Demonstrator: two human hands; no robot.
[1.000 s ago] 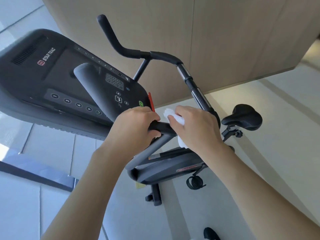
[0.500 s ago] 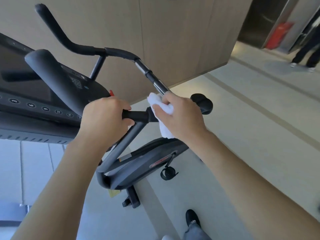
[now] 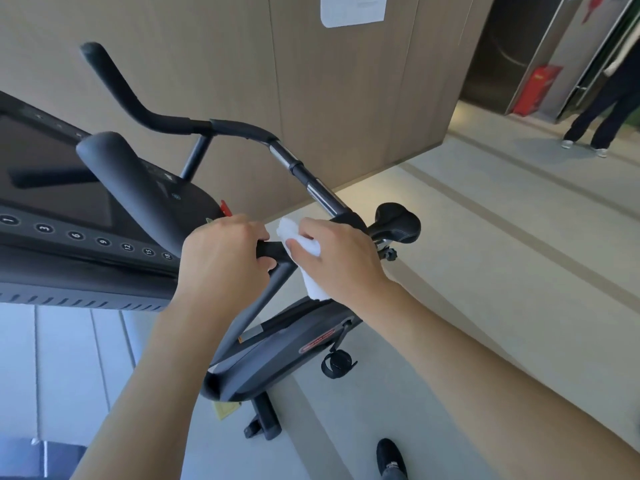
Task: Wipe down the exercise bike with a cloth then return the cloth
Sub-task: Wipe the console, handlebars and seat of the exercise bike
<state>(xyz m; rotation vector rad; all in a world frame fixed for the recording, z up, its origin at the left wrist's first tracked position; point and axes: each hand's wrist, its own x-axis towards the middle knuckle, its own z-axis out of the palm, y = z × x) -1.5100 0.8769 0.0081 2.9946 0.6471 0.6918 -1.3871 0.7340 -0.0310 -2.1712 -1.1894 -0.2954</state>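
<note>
White cloth (image 3: pixel 304 245) wrapped by our right hand (image 3: pixel 341 261) scrubs the handlebar (image 3: pixel 273 251); left hand (image 3: pixel 225 261), fingers curled round it, steadies.

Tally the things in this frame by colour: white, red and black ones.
White: 2, the cloth and the paper notice on the wall.
Red: 2, the red box by the doorway and the red tab on the console.
Black: 2, the saddle and the shoe.
Total: 6.
</note>
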